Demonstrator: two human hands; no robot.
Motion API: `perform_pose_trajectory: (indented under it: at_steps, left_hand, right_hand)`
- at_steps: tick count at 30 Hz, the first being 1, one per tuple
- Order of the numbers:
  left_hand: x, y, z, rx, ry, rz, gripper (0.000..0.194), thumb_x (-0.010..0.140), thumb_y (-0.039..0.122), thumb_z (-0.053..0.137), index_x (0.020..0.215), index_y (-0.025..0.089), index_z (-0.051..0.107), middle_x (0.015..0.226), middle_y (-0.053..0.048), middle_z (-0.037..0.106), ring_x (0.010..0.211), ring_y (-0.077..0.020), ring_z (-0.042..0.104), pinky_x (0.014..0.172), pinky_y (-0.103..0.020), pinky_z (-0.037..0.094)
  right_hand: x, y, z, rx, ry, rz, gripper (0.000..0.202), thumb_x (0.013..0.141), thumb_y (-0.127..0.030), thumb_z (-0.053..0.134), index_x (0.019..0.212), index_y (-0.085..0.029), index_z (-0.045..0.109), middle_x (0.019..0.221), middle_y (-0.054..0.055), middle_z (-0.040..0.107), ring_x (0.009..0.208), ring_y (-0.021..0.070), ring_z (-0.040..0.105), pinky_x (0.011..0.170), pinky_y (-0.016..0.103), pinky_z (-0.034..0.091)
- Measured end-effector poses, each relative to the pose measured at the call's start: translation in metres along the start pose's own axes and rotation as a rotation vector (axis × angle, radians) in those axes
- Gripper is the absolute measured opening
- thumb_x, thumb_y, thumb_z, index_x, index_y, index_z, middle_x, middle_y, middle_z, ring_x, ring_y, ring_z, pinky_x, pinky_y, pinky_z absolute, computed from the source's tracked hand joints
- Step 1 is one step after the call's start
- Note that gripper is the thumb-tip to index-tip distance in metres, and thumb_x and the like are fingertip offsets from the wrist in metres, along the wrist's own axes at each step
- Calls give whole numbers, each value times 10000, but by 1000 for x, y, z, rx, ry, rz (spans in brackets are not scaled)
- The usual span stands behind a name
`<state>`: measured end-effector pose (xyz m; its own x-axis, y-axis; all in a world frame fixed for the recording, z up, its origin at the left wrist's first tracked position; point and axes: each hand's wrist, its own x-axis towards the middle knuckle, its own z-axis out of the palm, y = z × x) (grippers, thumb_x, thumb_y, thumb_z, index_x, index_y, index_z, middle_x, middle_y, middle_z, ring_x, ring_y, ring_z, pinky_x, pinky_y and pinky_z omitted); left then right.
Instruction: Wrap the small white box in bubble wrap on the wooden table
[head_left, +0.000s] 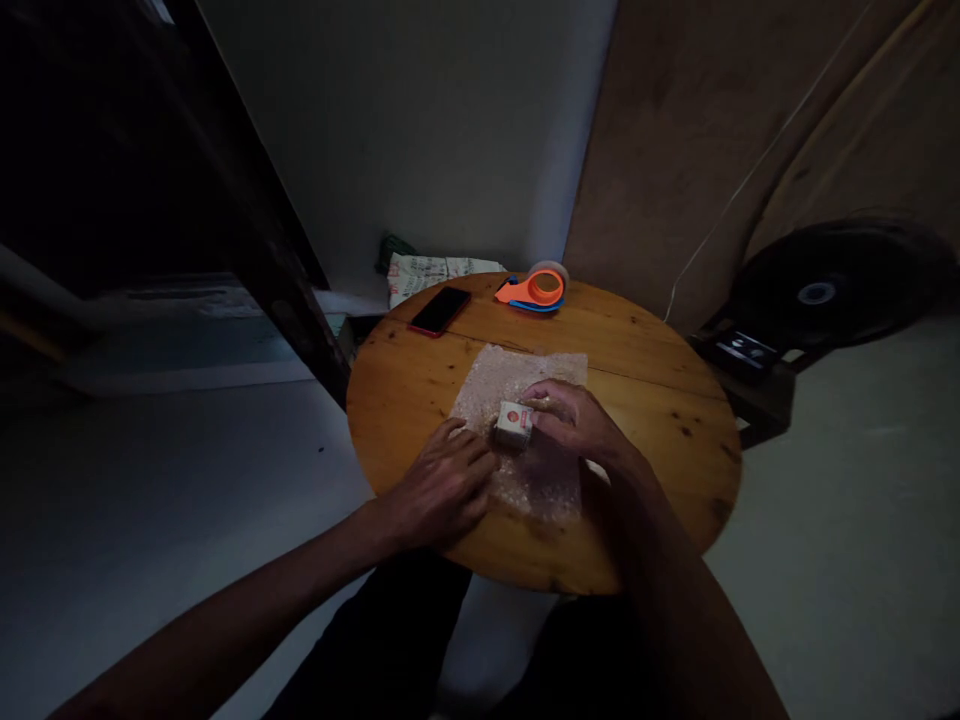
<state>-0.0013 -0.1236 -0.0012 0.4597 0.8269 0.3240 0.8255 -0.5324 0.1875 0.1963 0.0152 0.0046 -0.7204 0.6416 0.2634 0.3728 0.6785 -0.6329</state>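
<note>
A small pale box [514, 418] with a red round mark and red print sits on a sheet of bubble wrap [551, 485], which lies flat on a round wooden table. My right hand [574, 418] is at the box's right side, thumb against it and fingers curved round behind its far right corner. Along the left edge of the sheet my left hand [450, 482] is closed on the bubble wrap, just left of the box. Its fingers are curled, and the fingertips are partly hidden.
On the wooden table [660, 400], a phone [440, 311] lies at the far left and an orange tape dispenser [536, 288] with blue parts at the far edge. Behind stands a printed white sack [442, 268]. A black fan [817, 292] is off to the right.
</note>
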Motion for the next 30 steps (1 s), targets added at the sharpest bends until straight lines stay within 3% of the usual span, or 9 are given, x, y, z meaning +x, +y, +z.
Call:
perform_pose_trajectory:
  at_steps: [5,12,19,30]
  left_hand:
    - [-3,-3,1,-31,-56,27,77,837,162,510,824,167,586,1131,-86,604,1073,-215,540,1021,-416,341]
    - [0,-4,7,-52,-57,23,87,826,148,512,842,164,596,1104,-72,632,1048,-216,551,965,-396,395]
    - [2,-4,4,-51,-53,26,78,814,148,519,824,164,595,1049,-76,649,989,-210,569,957,-398,400]
    - [3,-3,1,-111,-18,23,69,817,133,520,791,167,574,1023,-53,667,971,-183,600,1014,-400,354]
  right_hand:
    - [-2,-4,1,-49,-128,19,554,670,-366,741,1178,-204,591,1094,76,653,961,233,588,836,349,440]
    - [-3,-8,-1,-127,-95,118,343,712,-313,692,1029,-217,602,934,27,659,791,175,573,705,284,420]
    - [-3,-6,-2,-107,-148,173,375,702,-321,691,1047,-225,577,880,10,653,724,155,559,639,253,398]
    - [-3,-6,-3,-100,-116,214,337,712,-362,680,999,-221,574,809,-3,640,663,139,534,594,244,381]
